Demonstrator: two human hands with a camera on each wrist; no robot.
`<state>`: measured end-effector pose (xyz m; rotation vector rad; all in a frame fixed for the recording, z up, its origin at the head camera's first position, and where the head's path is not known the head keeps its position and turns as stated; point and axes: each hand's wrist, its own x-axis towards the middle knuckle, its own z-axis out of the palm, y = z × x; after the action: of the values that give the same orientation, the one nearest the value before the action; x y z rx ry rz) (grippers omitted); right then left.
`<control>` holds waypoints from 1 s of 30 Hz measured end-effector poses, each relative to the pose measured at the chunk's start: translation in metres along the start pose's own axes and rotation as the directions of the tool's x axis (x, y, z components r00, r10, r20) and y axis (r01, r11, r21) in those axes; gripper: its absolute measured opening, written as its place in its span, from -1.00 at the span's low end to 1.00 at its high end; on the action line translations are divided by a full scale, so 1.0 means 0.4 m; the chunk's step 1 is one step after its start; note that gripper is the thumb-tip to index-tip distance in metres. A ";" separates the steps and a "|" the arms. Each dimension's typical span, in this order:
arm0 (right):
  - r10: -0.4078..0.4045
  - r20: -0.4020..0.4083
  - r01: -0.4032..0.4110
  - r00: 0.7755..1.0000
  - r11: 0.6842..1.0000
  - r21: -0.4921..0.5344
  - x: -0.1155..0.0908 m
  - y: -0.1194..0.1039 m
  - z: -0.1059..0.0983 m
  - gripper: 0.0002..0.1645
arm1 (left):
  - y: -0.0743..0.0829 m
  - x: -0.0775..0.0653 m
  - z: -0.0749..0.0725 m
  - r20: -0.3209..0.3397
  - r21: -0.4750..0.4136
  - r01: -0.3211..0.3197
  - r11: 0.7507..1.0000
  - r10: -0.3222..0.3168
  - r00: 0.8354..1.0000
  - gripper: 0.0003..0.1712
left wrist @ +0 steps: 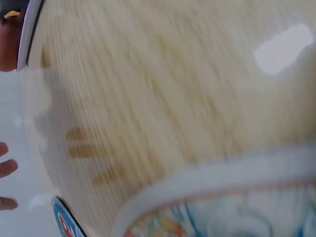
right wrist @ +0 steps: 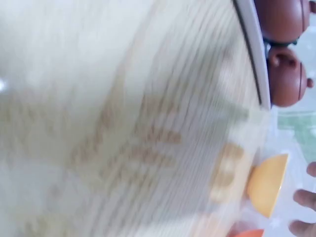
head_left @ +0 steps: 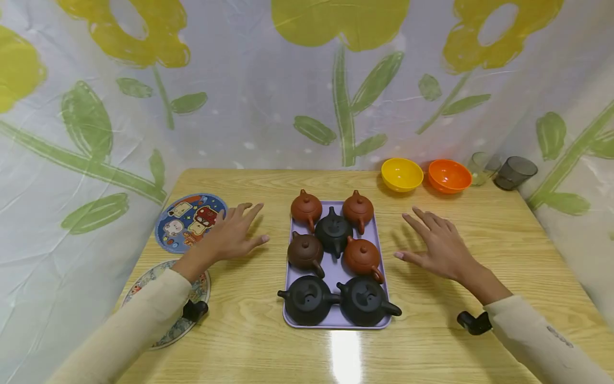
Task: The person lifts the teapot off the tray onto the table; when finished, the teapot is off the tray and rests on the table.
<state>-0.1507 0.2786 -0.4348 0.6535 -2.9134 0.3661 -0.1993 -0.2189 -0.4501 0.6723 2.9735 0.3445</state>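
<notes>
A lilac tray (head_left: pixel 336 321) in the middle of the table carries several small teapots. Two black teapots, one (head_left: pixel 309 301) on the left and another (head_left: pixel 365 302) on the right, fill its near end. Behind them sit a dark brown teapot (head_left: pixel 305 252) and a reddish-brown one (head_left: pixel 362 257). A black teapot (head_left: pixel 333 232) and two reddish-brown ones, left (head_left: pixel 306 208) and right (head_left: pixel 358 209), are at the far end. My left hand (head_left: pixel 235 232) hovers left of the tray, fingers spread and holding nothing. To the tray's right, my right hand (head_left: pixel 438 242) is likewise spread, holding nothing.
A blue cartoon-print round mat (head_left: pixel 175 213) and a patterned plate (head_left: pixel 201 282) lie on the left, partly under my left arm. Along the back right stand a yellow bowl (head_left: pixel 402 175), an orange bowl (head_left: pixel 449 176), a clear greenish cup (head_left: pixel 481 168) and a dark grey cup (head_left: pixel 515 173).
</notes>
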 end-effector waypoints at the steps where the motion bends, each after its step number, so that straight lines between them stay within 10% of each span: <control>1: 0.003 0.001 -0.003 1.000 0.999 0.031 -0.004 -0.006 -0.001 0.05 | 0.002 0.006 0.004 0.002 -0.037 0.004 0.999 -0.004 1.000 -0.03; 4: 0.034 0.018 -0.037 0.999 0.989 0.141 -0.017 -0.027 -0.006 -0.07 | 0.010 0.026 0.008 0.031 -0.206 0.036 0.978 -0.030 0.999 -0.12; 9: 0.102 0.076 -0.122 0.992 0.930 0.347 -0.046 -0.065 -0.011 -0.29 | 0.036 0.071 0.005 0.109 -0.477 0.167 0.863 -0.130 0.986 -0.26; 20: 0.135 0.223 -0.249 0.966 0.726 0.641 -0.121 -0.147 0.005 -0.67 | 0.097 0.154 0.035 0.211 -0.710 0.300 0.637 -0.214 0.954 -0.34; 30: 0.040 0.306 -0.248 0.951 0.687 0.683 -0.161 -0.195 0.034 -0.81 | 0.126 0.171 0.079 0.183 -0.725 0.293 0.623 -0.236 0.954 -0.45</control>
<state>-0.0599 0.2327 -0.4435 0.5711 -3.0127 1.6219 -0.2360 -0.1386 -0.4706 0.1238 2.4313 1.3711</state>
